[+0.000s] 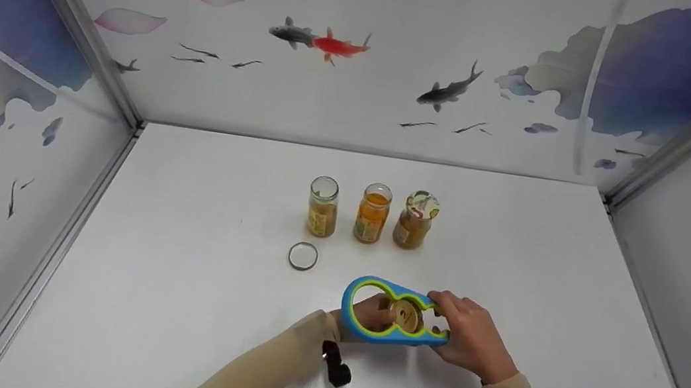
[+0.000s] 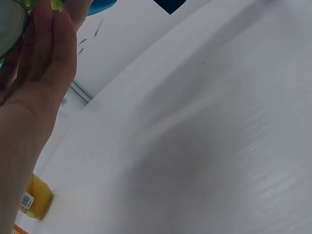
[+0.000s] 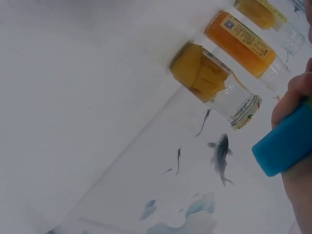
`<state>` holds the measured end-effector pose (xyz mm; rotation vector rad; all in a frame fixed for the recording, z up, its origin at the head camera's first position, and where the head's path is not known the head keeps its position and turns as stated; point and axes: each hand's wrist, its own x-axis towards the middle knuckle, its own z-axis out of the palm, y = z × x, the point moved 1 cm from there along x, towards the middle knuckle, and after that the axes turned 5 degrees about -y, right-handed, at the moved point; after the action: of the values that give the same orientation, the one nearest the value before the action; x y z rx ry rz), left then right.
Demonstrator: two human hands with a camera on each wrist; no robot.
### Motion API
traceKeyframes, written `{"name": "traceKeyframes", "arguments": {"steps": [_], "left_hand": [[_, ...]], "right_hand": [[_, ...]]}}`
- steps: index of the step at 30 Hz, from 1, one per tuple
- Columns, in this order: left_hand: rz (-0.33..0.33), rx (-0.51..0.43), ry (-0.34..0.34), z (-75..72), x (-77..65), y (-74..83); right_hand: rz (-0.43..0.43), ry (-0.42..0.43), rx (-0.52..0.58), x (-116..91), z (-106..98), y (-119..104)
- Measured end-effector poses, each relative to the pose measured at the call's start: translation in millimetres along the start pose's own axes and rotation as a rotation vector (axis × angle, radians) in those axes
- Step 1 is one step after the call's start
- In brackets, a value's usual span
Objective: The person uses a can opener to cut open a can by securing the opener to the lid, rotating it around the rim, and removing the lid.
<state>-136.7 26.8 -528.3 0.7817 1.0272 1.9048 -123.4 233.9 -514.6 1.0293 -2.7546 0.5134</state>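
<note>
My right hand (image 1: 477, 337) grips the handle end of a blue and lime-green jar opener (image 1: 389, 343), whose blue end (image 3: 282, 144) also shows in the right wrist view. A gold jar lid (image 1: 406, 316) sits within the opener's middle opening. Behind the opener, my left hand (image 1: 374, 311) holds this lid, its thumb by the lid's edge and the other fingers mostly hidden. From the left wrist view, the lid's pale underside (image 2: 9, 24) faces the camera, against the fingers (image 2: 58, 53). Both hands are above the table, in front of the jars.
Behind the hands stand an uncapped jar of yellow fruit (image 1: 321, 214), an uncapped orange jar (image 1: 372, 217), and a jar with a patterned lid (image 1: 414, 226). Another lid (image 1: 302, 256) lies on the white table (image 1: 191, 254). Printed panels (image 1: 370, 110) enclose the table's back and sides.
</note>
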Motion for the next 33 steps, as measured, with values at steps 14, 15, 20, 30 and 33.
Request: {"name": "traceKeyframes", "arguments": {"steps": [14,15,20,30,33], "left_hand": [[-0.002,-0.027,-0.079,-15.4,5.8,-20.2],[-0.013,-0.045,-0.083,-17.4,6.5,-23.2],[-0.046,-0.136,-0.034,-21.6,6.3,-30.5],[-0.038,-0.115,0.023,-17.1,3.4,-20.3],[-0.046,-0.151,0.062,-21.1,4.1,-28.7]], "right_hand": [[0.042,0.063,0.037,-10,2,1],[0.054,0.071,0.042,-12,2,2],[0.123,0.091,0.088,-23,2,7],[0.211,0.077,0.131,-38,3,13],[0.227,0.083,0.129,-41,2,14]]}}
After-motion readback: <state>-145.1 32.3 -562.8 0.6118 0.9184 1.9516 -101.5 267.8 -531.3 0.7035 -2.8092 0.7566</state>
